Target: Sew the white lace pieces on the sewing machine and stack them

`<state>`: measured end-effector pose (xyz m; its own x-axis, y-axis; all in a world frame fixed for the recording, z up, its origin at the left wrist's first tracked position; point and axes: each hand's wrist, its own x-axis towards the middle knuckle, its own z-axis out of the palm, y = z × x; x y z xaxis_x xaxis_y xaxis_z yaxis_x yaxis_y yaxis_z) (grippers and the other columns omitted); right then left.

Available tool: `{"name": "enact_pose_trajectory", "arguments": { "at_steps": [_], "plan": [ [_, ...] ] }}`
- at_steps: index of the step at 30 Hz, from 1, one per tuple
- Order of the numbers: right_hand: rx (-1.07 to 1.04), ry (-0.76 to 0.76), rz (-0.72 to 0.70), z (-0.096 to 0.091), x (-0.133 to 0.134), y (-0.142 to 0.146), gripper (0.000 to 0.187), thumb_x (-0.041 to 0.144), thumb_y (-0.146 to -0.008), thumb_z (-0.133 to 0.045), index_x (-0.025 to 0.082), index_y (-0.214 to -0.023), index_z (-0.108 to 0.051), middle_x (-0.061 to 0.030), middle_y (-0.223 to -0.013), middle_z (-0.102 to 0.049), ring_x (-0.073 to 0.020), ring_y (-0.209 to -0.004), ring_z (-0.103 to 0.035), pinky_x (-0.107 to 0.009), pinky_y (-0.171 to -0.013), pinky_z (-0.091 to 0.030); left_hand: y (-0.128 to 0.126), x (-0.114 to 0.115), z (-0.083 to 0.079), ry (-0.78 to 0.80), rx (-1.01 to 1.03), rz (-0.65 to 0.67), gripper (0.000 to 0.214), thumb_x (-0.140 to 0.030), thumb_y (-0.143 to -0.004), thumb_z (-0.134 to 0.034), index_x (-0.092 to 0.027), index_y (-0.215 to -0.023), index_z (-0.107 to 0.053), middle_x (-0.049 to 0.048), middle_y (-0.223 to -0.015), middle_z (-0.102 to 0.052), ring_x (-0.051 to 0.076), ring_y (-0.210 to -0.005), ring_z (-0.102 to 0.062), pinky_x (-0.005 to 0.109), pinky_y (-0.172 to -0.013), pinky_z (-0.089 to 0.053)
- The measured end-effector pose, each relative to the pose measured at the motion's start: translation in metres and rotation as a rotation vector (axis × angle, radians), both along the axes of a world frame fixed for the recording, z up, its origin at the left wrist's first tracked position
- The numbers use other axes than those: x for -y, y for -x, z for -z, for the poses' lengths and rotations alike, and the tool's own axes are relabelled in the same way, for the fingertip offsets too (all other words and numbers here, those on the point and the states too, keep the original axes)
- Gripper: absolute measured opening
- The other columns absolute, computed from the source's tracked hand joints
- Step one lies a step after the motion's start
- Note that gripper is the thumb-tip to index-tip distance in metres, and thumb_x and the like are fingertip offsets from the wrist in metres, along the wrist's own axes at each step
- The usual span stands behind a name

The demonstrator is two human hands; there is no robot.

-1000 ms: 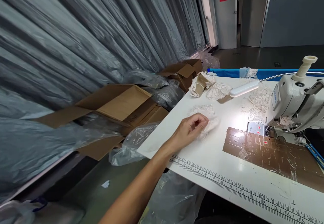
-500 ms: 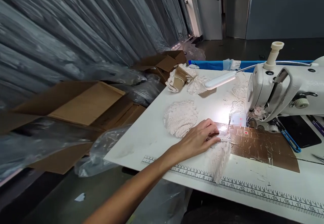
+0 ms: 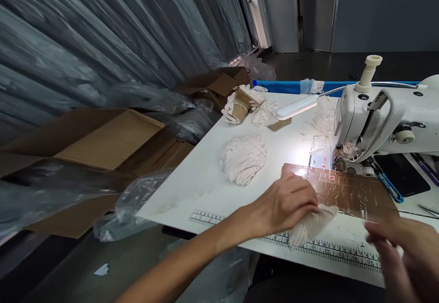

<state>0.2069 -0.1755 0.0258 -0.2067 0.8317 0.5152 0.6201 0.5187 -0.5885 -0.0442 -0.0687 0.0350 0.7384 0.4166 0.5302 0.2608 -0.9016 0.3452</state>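
Observation:
My left hand is closed on a piece of white lace trim, whose loose end fans out over the table's front edge. At the lower right my right hand hovers near the front edge, smeared by motion. A small pale spot shows by its fingers, but I cannot tell what it is. Behind both hands stands a white sewing machine, its needle area lit. A brown plate covered in tape lies in front of the needle. To the left of it rests a round heap of lace.
A white lamp hangs over the table. Further back lie a lace bundle wrapped in card and more lace. Blue thread snips and a black phone are at the right. Open cardboard boxes stand left.
My left hand has pulled the lace off the brown plate, toward me and slightly right, bunching it. My right hand has come into view at the lower right.

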Motion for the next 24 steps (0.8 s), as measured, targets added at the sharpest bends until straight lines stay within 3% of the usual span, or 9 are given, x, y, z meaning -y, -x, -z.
{"name": "enact_pose_trajectory", "arguments": {
  "at_steps": [2, 3, 6, 10, 13, 18, 24],
  "plan": [
    [-0.027, 0.008, -0.079, -0.004, -0.019, 0.012, 0.033, 0.033, -0.097, -0.056, 0.027, -0.129, -0.058, -0.0055, -0.105, -0.069, -0.0202, -0.096, -0.067, -0.03, -0.081, -0.057, -0.01, 0.011, -0.008, 0.025, -0.006, 0.08, 0.018, -0.015, -0.101, -0.05, -0.013, -0.085, -0.057, 0.0014, -0.073, -0.067, 0.012, -0.066, -0.062, 0.027, -0.063, -0.05],
    [-0.033, 0.051, -0.126, -0.005, -0.026, 0.017, 0.039, 0.037, -0.098, -0.053, 0.026, -0.136, -0.054, -0.0085, -0.118, -0.067, -0.0231, -0.108, -0.064, -0.034, -0.087, -0.057, -0.014, 0.015, -0.012, 0.042, 0.002, 0.1, 0.018, -0.014, -0.101, -0.048, -0.013, -0.086, -0.057, 0.0021, -0.074, -0.067, 0.013, -0.067, -0.062, 0.027, -0.064, -0.051],
    [-0.057, 0.212, -0.25, -0.008, -0.037, 0.028, 0.047, 0.04, -0.1, -0.05, 0.027, -0.145, -0.045, -0.0107, -0.13, -0.063, -0.0239, -0.117, -0.061, -0.038, -0.091, -0.056, -0.017, 0.02, -0.021, 0.065, 0.041, 0.099, 0.017, -0.012, -0.101, -0.044, -0.013, -0.09, -0.057, 0.005, -0.081, -0.069, 0.013, -0.074, -0.066, 0.026, -0.069, -0.055],
    [-0.149, 0.351, -0.247, -0.005, -0.04, 0.034, 0.036, 0.034, -0.098, -0.053, 0.026, -0.133, -0.058, -0.008, -0.111, -0.07, -0.0185, -0.088, -0.067, -0.031, -0.075, -0.058, -0.009, 0.012, -0.018, -0.006, 0.023, -0.012, 0.016, -0.013, -0.102, -0.044, -0.014, -0.094, -0.058, 0.0034, -0.081, -0.069, 0.012, -0.073, -0.066, 0.023, -0.064, -0.056],
    [-0.201, 0.39, -0.234, -0.005, -0.045, 0.036, 0.031, 0.03, -0.098, -0.052, 0.024, -0.126, -0.064, -0.0022, -0.082, -0.067, -0.0131, -0.061, -0.056, -0.026, -0.057, -0.052, -0.004, 0.005, -0.013, -0.083, -0.002, -0.085, 0.017, -0.011, -0.101, -0.045, -0.015, -0.092, -0.059, 0.002, -0.078, -0.069, 0.012, -0.068, -0.065, 0.024, -0.06, -0.053],
    [-0.236, 0.427, -0.236, -0.011, -0.049, 0.039, 0.034, 0.032, -0.098, -0.051, 0.02, -0.129, -0.062, 0.0026, -0.065, -0.057, -0.0116, -0.054, -0.048, -0.024, -0.05, -0.045, -0.004, 0.002, -0.014, -0.136, 0.035, -0.163, 0.016, -0.014, -0.099, -0.051, -0.018, -0.087, -0.061, 0.0026, -0.09, -0.069, 0.014, -0.083, -0.066, 0.029, -0.071, -0.049],
    [-0.165, 0.365, -0.206, -0.014, -0.05, 0.043, 0.021, 0.033, -0.098, -0.051, 0.02, -0.103, -0.067, 0.0029, -0.063, -0.056, -0.0121, -0.053, -0.049, -0.024, -0.052, -0.045, -0.003, 0.003, -0.016, -0.173, 0.024, -0.179, 0.017, -0.009, -0.095, -0.051, -0.017, -0.085, -0.062, -0.0007, -0.079, -0.064, 0.011, -0.07, -0.059, 0.03, -0.073, -0.042]
  ]
}}
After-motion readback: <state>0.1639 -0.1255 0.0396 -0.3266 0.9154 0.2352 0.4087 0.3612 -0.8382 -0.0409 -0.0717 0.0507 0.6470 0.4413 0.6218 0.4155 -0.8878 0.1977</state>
